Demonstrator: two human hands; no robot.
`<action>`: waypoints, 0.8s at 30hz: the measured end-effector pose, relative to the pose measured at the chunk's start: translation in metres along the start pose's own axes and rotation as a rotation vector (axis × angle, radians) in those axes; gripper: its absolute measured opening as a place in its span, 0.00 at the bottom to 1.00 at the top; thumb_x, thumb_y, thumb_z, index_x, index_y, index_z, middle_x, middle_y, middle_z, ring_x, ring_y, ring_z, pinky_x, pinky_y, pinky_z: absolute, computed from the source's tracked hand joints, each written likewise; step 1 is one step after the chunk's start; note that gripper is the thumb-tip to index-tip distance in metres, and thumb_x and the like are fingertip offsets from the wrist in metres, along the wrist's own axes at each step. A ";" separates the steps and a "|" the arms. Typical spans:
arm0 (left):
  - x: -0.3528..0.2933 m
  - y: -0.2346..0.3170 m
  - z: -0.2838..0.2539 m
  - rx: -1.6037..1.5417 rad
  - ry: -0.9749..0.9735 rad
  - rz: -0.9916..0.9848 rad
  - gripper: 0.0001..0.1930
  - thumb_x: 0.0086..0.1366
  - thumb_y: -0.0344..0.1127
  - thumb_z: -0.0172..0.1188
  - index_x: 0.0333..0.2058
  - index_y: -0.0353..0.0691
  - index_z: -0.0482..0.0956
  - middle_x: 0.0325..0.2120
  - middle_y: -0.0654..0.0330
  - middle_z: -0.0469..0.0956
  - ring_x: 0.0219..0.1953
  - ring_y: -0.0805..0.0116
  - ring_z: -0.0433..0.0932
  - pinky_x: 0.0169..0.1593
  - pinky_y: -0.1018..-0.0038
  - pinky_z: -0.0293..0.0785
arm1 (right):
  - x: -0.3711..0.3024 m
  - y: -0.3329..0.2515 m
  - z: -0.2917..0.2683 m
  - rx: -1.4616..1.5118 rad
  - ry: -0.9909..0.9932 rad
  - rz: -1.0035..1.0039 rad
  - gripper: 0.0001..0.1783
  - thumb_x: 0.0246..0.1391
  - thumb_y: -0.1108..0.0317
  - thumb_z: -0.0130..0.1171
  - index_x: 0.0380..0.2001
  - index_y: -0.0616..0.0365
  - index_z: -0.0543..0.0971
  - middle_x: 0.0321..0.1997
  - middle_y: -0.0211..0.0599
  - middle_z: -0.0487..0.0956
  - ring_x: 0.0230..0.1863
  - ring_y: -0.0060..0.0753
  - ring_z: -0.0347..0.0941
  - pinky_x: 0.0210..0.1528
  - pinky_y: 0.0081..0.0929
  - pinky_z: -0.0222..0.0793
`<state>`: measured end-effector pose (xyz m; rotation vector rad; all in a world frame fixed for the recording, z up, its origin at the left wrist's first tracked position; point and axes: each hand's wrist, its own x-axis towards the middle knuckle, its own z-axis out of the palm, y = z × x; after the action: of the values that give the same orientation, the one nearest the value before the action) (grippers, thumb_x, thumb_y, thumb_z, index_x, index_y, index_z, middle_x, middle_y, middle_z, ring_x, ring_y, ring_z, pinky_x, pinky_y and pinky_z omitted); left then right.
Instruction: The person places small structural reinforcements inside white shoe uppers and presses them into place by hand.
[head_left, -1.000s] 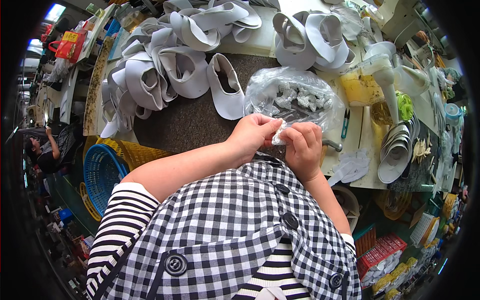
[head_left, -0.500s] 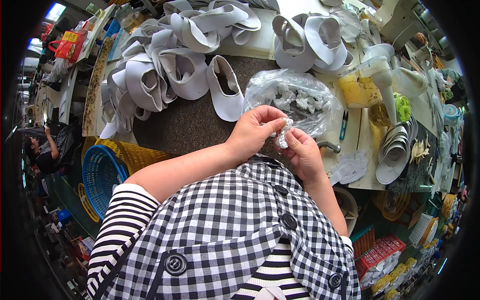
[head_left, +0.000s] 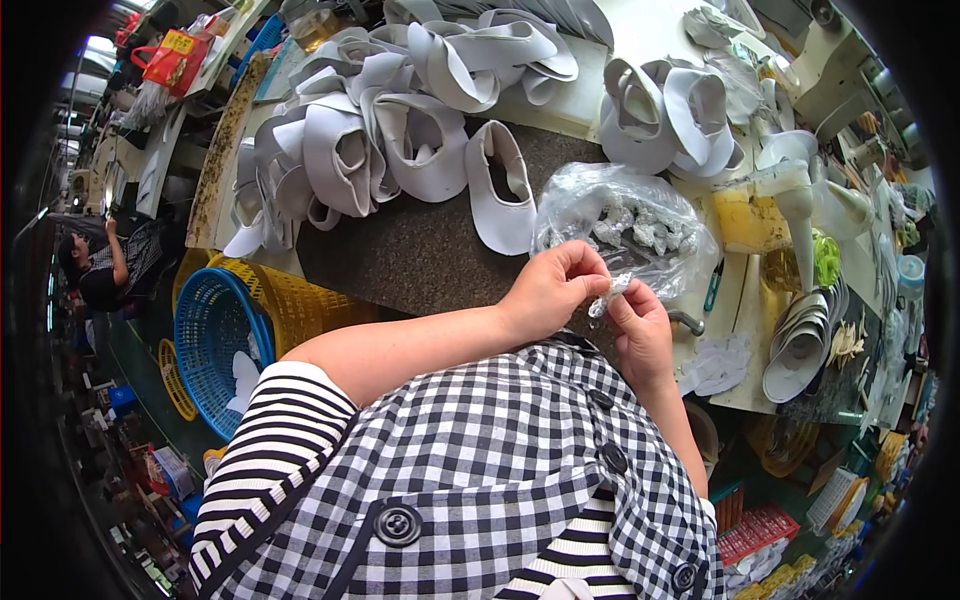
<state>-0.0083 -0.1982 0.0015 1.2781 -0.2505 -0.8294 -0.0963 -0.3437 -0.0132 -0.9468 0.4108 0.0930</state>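
Note:
My left hand [head_left: 553,292] and my right hand [head_left: 645,328] meet at the table's front edge, close to my apron. Thumb and fingertips of both pinch a small crumpled silvery wad [head_left: 602,304] that looks like foil or clear film; its contents cannot be made out. Just beyond them lies an opened clear plastic bag [head_left: 573,190] with several similar silvery clumps [head_left: 648,236] inside. A single white shoe upper [head_left: 500,228] stands left of the bag, on a dark speckled board [head_left: 400,262].
Piled white shoe uppers [head_left: 420,165] cover the far left, with more [head_left: 640,135] behind the bag. To the right are a yellow-stained container [head_left: 745,220], a teal-handled tool [head_left: 713,287] and nested white pieces [head_left: 795,350]. A blue basket [head_left: 215,345] stands lower left. Another person [head_left: 100,270] sits far left.
The whole view has shifted, so the table and hands appear farther right and lower. Both hands still pinch the silvery wad, and less of it shows between the fingers.

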 end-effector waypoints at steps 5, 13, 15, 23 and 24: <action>-0.003 -0.006 -0.006 -0.216 0.184 0.063 0.03 0.64 0.31 0.57 0.34 0.40 0.73 0.28 0.69 0.73 0.31 0.82 0.69 0.38 0.82 0.67 | 0.016 0.008 0.021 0.025 0.003 -0.124 0.10 0.52 0.72 0.62 0.38 0.58 0.76 0.38 0.28 0.78 0.40 0.19 0.72 0.46 0.19 0.66; -0.002 -0.020 -0.076 1.031 0.275 0.386 0.24 0.53 0.34 0.65 0.48 0.34 0.69 0.45 0.52 0.71 0.48 0.57 0.71 0.54 0.65 0.66 | 0.022 0.017 0.014 -0.074 -0.013 -0.076 0.09 0.55 0.70 0.60 0.38 0.58 0.74 0.38 0.30 0.78 0.41 0.20 0.72 0.48 0.21 0.66; 0.008 -0.036 -0.084 1.387 0.359 0.489 0.35 0.50 0.36 0.67 0.55 0.36 0.61 0.50 0.52 0.67 0.56 0.52 0.64 0.60 0.60 0.57 | 0.024 0.023 0.011 -0.153 -0.090 0.065 0.08 0.58 0.69 0.57 0.39 0.59 0.73 0.39 0.32 0.77 0.41 0.22 0.73 0.47 0.21 0.67; -0.011 0.000 -0.105 1.087 0.287 0.426 0.43 0.45 0.32 0.69 0.59 0.36 0.56 0.50 0.49 0.64 0.53 0.52 0.66 0.56 0.63 0.66 | 0.013 0.026 -0.004 -0.251 -0.142 0.075 0.07 0.57 0.70 0.58 0.38 0.58 0.73 0.36 0.29 0.78 0.36 0.18 0.73 0.41 0.17 0.68; -0.016 0.016 -0.103 0.843 0.296 0.450 0.41 0.47 0.30 0.68 0.59 0.35 0.56 0.51 0.51 0.64 0.54 0.58 0.67 0.56 0.66 0.68 | 0.010 0.029 -0.008 -0.243 -0.133 0.075 0.08 0.57 0.70 0.58 0.38 0.58 0.73 0.36 0.28 0.78 0.36 0.17 0.72 0.41 0.18 0.68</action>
<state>0.0482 -0.1100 -0.0112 2.0014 -0.6643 -0.1130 -0.0967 -0.3342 -0.0437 -1.1575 0.3160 0.2784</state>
